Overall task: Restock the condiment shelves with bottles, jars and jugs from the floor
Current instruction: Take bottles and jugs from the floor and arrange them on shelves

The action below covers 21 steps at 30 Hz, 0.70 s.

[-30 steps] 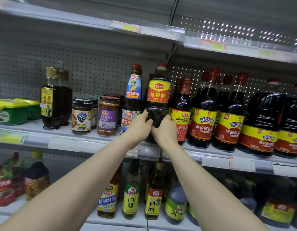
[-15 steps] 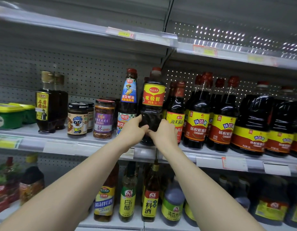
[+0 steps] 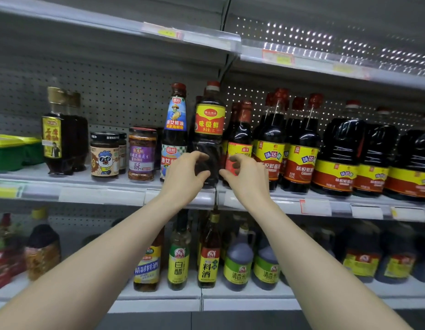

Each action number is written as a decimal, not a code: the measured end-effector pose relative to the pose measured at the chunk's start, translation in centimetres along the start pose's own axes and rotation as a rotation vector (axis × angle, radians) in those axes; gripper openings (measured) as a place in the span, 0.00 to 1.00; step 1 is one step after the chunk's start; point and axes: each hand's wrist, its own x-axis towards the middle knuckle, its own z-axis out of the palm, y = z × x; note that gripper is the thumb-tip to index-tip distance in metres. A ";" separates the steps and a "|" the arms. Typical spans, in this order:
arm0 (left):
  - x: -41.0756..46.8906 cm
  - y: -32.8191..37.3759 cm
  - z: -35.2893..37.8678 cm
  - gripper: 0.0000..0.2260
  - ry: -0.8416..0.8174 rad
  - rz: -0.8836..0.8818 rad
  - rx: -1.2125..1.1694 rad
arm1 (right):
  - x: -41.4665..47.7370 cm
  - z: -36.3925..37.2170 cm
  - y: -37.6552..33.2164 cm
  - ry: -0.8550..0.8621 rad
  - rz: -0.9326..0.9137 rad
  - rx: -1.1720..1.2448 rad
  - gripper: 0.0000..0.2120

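Note:
A tall dark soy sauce bottle (image 3: pixel 209 129) with a red cap and a yellow-and-red label stands upright on the middle shelf (image 3: pixel 106 194), near its front edge. It sits between a blue-labelled oyster sauce bottle (image 3: pixel 175 120) and a red-labelled dark bottle (image 3: pixel 241 136). My left hand (image 3: pixel 186 177) is at the bottle's lower left, fingers loosely curved, with fingertips and thumb over its front. My right hand (image 3: pixel 248 179) hovers just right of the bottle, fingers loosely curved, and holds nothing.
Jars (image 3: pixel 104 156) and a square dark bottle (image 3: pixel 56 139) stand to the left on the same shelf, beside green tubs (image 3: pixel 11 153). Rows of soy sauce bottles and jugs (image 3: pixel 337 158) fill the right. Vinegar and cooking wine bottles (image 3: pixel 207 258) line the shelf below.
Both hands gripped the bottle's base before. They have now drawn apart and loosened, and the bottle stands on the shelf on its own.

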 end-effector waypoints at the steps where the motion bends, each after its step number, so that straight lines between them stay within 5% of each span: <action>1: -0.7 0.2 0.2 0.18 -0.015 0.011 0.013 | -0.8 -0.4 0.3 -0.001 -0.001 -0.010 0.22; 21: -13.7 8.4 8.8 0.22 -0.051 -0.028 0.020 | -13.3 -9.2 11.6 -0.135 -0.099 -0.046 0.21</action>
